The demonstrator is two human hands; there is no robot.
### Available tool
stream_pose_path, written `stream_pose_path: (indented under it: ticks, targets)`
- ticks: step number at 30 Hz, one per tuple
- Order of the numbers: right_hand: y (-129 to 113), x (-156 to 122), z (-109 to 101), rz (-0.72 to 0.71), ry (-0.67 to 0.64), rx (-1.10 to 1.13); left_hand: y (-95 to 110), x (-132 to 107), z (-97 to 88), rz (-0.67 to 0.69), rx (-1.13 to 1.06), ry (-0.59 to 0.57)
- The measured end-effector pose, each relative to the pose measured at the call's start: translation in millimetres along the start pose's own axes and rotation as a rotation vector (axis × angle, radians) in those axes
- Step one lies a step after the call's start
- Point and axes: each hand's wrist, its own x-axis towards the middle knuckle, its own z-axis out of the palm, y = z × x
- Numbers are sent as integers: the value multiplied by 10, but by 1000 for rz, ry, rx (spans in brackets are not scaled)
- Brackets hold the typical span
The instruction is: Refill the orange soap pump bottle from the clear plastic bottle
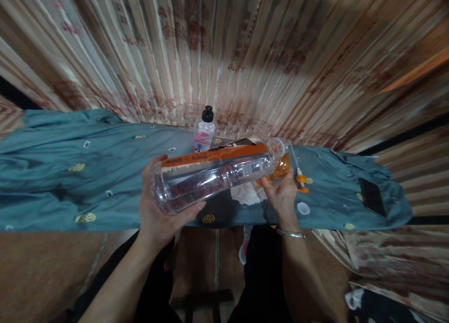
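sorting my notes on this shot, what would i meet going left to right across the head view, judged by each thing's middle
Left hand → large clear bottle → right hand → orange-and-white plastic piece → dark flat slab, perhaps a phone.

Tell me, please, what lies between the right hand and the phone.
The head view shows an orange-and-white pump and a white disc there.

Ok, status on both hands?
Left fingers around large clear plastic bottle, mouth rightward. Right fingers holding small translucent orange container. Nearby: orange-and-white plastic pump.
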Motion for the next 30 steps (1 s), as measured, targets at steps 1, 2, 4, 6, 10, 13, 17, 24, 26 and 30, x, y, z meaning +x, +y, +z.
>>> stream_pose_path:
  ticks: [1,2,4,6,10,13,17,24,26,30]
  targets:
    - [4,-2,1,-3,-1,-1,-7,0,-2,4,0,-1]
    - [8,-5,3,-8,-1,-3,-16,-1,-2,12,3,1]
    - [15,-12,10,-19,11,-6,-33,-1,-3,33,15,4]
    - [21,-19,19,-31,28,-10,-47,-1,-2,66,25,7]
    - [42,-21,33,-47,30,-31,-70,-3,-2,136,19,6]
    - [62,-17,37,-51,24,-28,-90,0,-6,154,19,9]
    - [68,-13,36,-57,21,-18,-105,7,-8,198,19,5]
    - [48,-10,27,-46,23,-23,-113,0,-25,213,34,12]
    - [44,-10,25,-39,15,-7,-121,-2,-36,217,48,20]
    - [41,-10,27,-36,17,3,-135,-3,-45,214,61,17]
